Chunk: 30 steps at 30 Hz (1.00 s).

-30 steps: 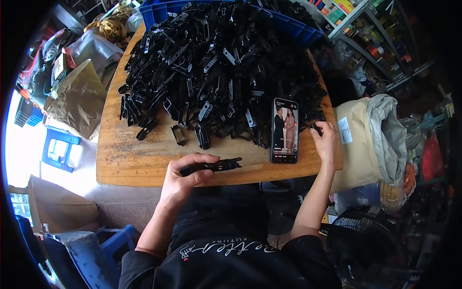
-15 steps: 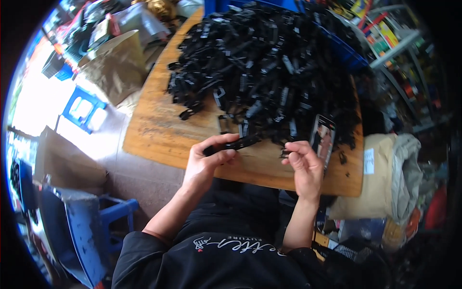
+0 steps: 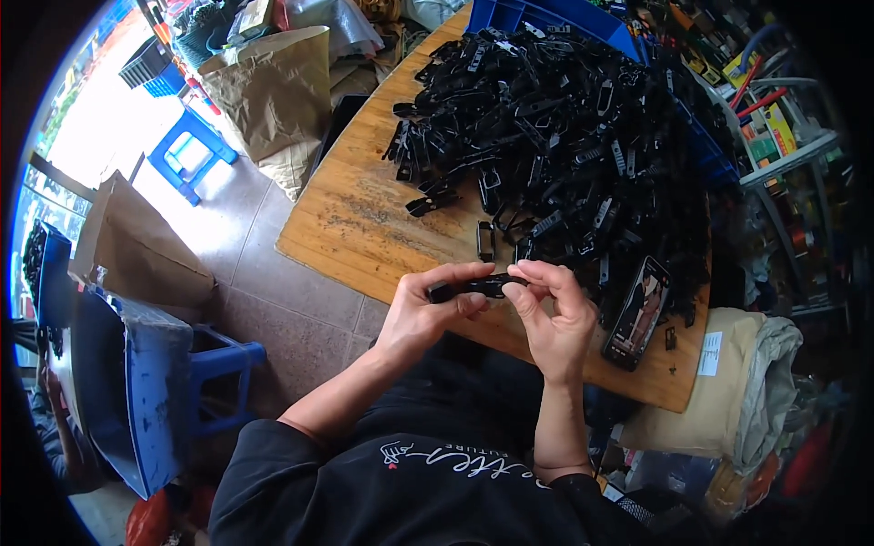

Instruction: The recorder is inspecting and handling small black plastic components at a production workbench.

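Observation:
Over the table's near edge, a long, narrow black plastic part point(image 3: 488, 286) lies roughly level between my hands. My left hand point(image 3: 417, 317) grips its left end, thumb below and fingers above. My right hand point(image 3: 557, 320) closes on its right end with thumb and fingertips; whether a smaller piece is in that pinch is hidden. Just beyond my hands, a small black rectangular frame point(image 3: 486, 242) rests on the wood. A big heap of similar black parts point(image 3: 537, 136) spreads over the far side of the wooden table point(image 3: 332, 227).
A phone point(image 3: 637, 314) with a lit screen leans right of my hands. Blue bins point(image 3: 592, 27) border the heap. Paper sacks point(image 3: 273, 100), a blue stool point(image 3: 189, 155) and a blue container point(image 3: 157, 391) stand left. Another person's arm point(image 3: 66, 423) shows far left.
My right hand has moved left to meet the black part in my left hand; earlier it was apart, pinching something small and dark. The whole view has shifted, with the table now further right.

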Available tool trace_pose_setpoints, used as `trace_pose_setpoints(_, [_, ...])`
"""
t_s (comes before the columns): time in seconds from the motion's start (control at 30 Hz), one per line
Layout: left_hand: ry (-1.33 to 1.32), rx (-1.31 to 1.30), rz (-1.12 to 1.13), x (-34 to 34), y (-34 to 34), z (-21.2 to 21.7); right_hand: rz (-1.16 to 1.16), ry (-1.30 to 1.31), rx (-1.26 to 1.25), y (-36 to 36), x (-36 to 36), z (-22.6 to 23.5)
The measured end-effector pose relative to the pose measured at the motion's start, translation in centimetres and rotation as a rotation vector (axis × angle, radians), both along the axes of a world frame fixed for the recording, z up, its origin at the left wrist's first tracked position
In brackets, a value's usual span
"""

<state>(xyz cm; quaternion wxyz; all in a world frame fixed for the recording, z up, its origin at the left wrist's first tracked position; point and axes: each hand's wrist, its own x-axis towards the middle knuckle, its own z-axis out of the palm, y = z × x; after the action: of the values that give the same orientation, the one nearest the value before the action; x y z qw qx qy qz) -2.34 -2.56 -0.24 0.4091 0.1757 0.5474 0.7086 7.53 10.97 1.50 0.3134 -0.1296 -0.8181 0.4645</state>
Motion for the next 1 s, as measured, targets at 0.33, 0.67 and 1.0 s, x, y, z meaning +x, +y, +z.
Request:
trace_pose_setpoints(0.33, [-0.012, 0.181, 0.418, -2.6, -2.2, -0.6, -0.201, -0.336, 0.818, -0.1, -5.2, -0.1])
trace_pose_setpoints(0.67, [-0.200, 0.109, 0.123, -1.6, -1.3, -0.2, 0.267, 0.126, -0.435, 0.2, 0.1, 1.3])
trace_pose_setpoints(1.0, [-0.222, 0.138, -0.139, 0.9, 1.0, 1.4, 0.171, 0.256, 0.095, 0.7, 2.7, -1.1])
